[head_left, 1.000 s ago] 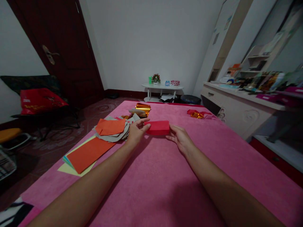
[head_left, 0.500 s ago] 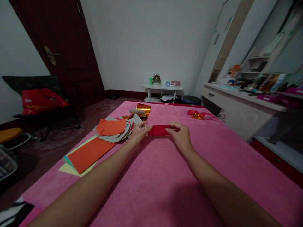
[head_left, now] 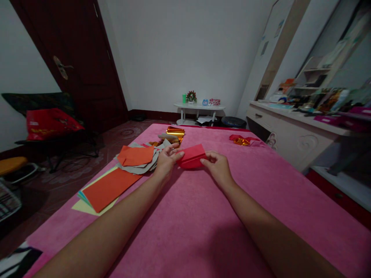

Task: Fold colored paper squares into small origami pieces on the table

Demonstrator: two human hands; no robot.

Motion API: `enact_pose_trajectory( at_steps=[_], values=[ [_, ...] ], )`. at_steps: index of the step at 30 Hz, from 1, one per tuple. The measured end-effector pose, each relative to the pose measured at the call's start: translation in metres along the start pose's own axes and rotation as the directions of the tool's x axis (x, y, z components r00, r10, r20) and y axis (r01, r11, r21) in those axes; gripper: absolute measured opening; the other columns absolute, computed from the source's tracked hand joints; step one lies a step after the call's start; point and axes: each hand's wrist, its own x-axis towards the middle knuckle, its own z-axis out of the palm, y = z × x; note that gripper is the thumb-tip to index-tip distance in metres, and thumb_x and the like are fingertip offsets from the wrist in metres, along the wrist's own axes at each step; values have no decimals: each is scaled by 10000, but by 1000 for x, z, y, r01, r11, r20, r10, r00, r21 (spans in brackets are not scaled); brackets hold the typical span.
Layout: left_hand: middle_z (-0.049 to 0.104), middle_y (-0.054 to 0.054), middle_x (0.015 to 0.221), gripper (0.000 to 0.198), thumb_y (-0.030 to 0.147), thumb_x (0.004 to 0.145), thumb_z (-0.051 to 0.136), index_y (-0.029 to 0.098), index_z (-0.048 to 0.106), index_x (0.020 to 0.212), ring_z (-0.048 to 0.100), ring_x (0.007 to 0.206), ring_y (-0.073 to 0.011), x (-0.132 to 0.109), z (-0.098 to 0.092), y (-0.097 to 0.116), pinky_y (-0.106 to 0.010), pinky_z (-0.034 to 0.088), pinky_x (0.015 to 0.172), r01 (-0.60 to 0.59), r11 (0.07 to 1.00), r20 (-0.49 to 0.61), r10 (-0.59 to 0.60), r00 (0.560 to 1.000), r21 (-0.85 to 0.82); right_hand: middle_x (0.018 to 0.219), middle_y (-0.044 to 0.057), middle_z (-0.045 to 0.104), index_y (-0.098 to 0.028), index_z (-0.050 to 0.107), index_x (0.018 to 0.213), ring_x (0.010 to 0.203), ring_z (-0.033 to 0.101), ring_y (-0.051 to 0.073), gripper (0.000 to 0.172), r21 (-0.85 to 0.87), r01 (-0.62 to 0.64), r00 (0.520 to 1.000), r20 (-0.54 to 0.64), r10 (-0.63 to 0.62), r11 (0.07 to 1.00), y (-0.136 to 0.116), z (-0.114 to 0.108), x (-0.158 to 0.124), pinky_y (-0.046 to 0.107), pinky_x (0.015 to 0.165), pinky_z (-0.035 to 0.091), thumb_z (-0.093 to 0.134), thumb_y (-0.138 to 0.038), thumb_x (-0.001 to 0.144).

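Between my hands is a piece of red paper (head_left: 191, 155) with a crease running across it, held just above the pink cloth (head_left: 185, 216). My left hand (head_left: 169, 160) pinches its left edge between thumb and fingers. At the right edge my right hand (head_left: 216, 165) is closed on the same paper. Beside my left hand lies a pile of grey and orange cut paper (head_left: 136, 156). Nearer to me, a stack of coloured sheets (head_left: 111, 189) has orange on top and yellow, green and blue edges showing.
Shiny gold foil (head_left: 176, 133) lies at the far side of the cloth. A crumpled red and gold piece (head_left: 242, 140) rests at the far right. Beyond stand a small white table (head_left: 199, 106) and, to the right, a pale dresser (head_left: 295, 127). A chair holds a red bag (head_left: 52, 123).
The red paper was a narrow strip; now it shows a taller face with a crease and an upper flap standing up. Both hands have shifted slightly left.
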Motion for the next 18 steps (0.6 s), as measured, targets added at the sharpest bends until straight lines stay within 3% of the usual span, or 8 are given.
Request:
enact_pose_trajectory(
  at_steps=[3,9,14,18],
  values=[
    [665,-19,840,524,171,537,829,152,604,1010,631,701,-106,1,0,1,-222,474,641,11,999,-1,-11,1000,-51,736,41,682,-164,673,702,679,612,181,87,-19,-19,999,36,20,1000,2,-2,0,296,652,476,655,-228,646],
    [679,-12,766,517,149,505,837,139,604,966,637,649,-116,3,-3,4,-248,497,654,14,990,-63,-23,998,-142,771,32,703,-164,681,822,687,633,178,195,153,-150,977,171,124,977,-4,1,-4,287,655,484,683,-206,632],
    [684,-13,734,536,135,495,827,139,592,976,638,613,-125,3,-4,4,-269,513,657,26,990,-95,-39,995,-137,808,25,719,-178,708,885,708,652,178,252,268,-267,922,350,165,926,-15,3,-10,289,683,486,696,-219,636],
    [678,-12,760,498,159,500,825,139,609,948,634,622,-124,-1,1,5,-261,500,638,4,998,-78,-9,997,-64,837,28,724,-182,713,915,723,653,182,274,263,-301,908,372,192,917,-19,4,-12,299,698,488,701,-309,673]
  ],
)
